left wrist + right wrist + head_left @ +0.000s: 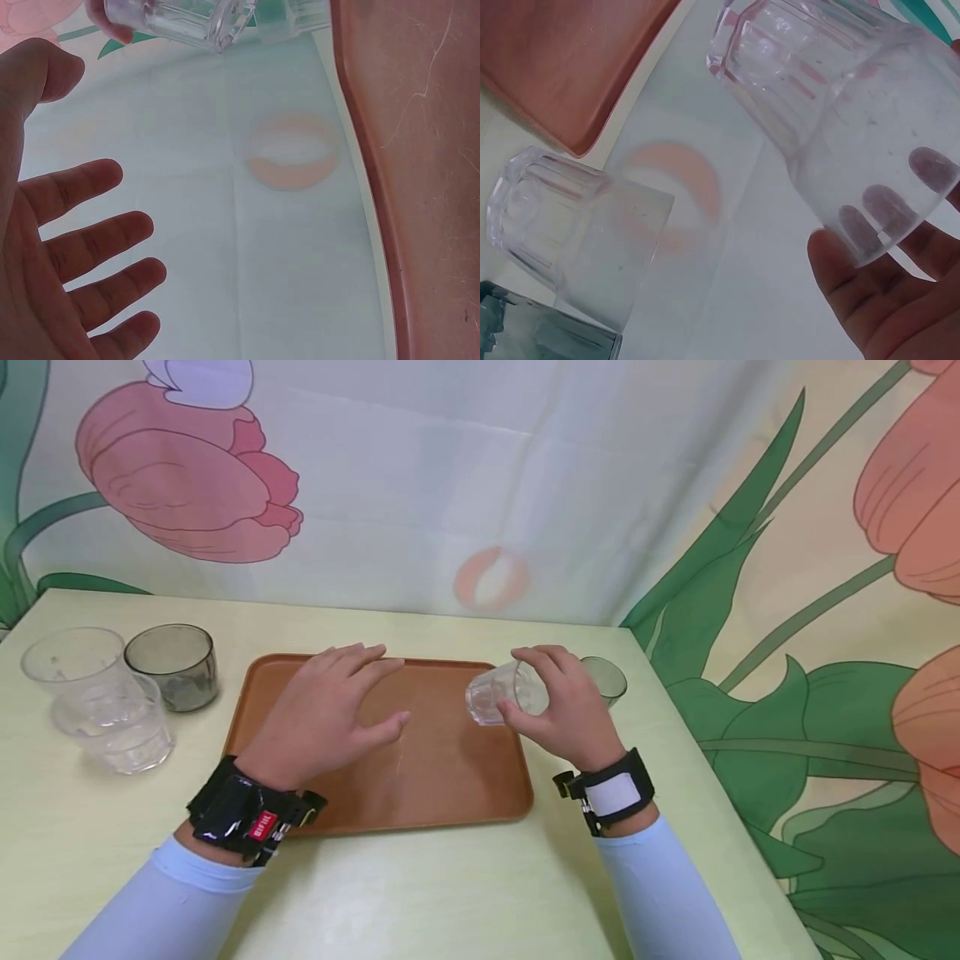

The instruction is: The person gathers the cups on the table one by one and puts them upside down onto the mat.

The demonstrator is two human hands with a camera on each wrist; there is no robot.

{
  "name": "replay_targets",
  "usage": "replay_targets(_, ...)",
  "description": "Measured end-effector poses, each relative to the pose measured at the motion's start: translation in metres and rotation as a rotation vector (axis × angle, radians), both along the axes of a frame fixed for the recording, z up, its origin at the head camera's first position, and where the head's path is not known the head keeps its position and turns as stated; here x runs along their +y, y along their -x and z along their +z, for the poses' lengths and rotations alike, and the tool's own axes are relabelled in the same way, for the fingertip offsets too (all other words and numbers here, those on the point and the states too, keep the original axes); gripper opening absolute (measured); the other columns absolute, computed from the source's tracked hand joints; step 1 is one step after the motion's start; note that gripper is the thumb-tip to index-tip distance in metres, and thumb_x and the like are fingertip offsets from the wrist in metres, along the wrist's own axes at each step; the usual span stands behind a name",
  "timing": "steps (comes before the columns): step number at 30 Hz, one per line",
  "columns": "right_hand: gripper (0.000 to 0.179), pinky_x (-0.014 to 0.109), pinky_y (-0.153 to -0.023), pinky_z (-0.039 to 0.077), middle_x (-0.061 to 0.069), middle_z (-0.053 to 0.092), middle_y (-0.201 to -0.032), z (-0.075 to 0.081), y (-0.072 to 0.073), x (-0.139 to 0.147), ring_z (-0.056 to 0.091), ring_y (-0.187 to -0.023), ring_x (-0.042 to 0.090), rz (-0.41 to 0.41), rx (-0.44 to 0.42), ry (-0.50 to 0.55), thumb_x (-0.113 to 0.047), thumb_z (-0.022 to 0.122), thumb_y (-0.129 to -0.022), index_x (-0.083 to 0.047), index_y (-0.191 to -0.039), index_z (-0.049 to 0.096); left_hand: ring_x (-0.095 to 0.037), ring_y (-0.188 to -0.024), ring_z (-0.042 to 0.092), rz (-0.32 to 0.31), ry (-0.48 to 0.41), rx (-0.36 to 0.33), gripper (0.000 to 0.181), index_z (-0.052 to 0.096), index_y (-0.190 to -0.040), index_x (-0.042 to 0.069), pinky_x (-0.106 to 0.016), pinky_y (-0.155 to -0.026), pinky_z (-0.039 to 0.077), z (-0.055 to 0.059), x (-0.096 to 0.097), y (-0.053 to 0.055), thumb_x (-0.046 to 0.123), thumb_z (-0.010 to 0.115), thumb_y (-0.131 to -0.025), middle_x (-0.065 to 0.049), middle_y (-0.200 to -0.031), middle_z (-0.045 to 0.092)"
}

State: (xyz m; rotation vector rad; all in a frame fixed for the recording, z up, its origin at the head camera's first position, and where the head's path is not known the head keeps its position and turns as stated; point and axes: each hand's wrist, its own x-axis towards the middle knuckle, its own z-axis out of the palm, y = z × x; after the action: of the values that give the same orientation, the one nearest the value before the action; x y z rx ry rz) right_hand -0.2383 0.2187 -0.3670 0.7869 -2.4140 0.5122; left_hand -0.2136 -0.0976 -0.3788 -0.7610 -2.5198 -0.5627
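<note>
Leaving open room over the brown tray (435, 781), left grip (322, 714) spread wide above its left side, clear glass (489, 697) tilted at the far right corner, right grip (566, 710) holding its mouth end

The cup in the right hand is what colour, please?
The cup is clear and colourless, seen best in the right wrist view.

Across the three views, the clear glasses (487, 700) number four and the smoky glasses (187, 685) two, making six altogether. There is one brown tray (442, 768) and one table (420, 902). Two wrist straps (615, 795) and two sleeves (671, 893) show.
</note>
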Motion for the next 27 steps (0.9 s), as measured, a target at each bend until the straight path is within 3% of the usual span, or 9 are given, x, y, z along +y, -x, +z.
replay_targets(16,0.055,0.042,-0.093,0.053,0.009,0.063,-0.120,-0.002,0.006,-0.020,0.060,-0.111,0.026,0.072,0.030,0.029,-0.039,0.074,-0.080,-0.012,-0.127,0.064,-0.041,-0.131,0.051,0.009,0.015,0.006,0.064,0.062,-0.135,0.011,-0.057,-0.110,0.041,0.001,-0.006,0.001,0.052,0.067,-0.087,-0.016,-0.140,0.058)
replay_targets(27,0.055,0.044,-0.094,0.052,0.011,0.063,-0.121,0.001,0.003,-0.025,0.060,-0.112,0.027,0.106,0.042,0.044,-0.039,0.075,-0.081,-0.012,-0.127,0.063,-0.040,-0.130,0.053,-0.009,-0.006,0.019,0.067,0.059,-0.137,0.009,-0.057,-0.107,0.043,0.000,0.000,0.000,0.050,0.069,-0.085,-0.017,-0.140,0.058)
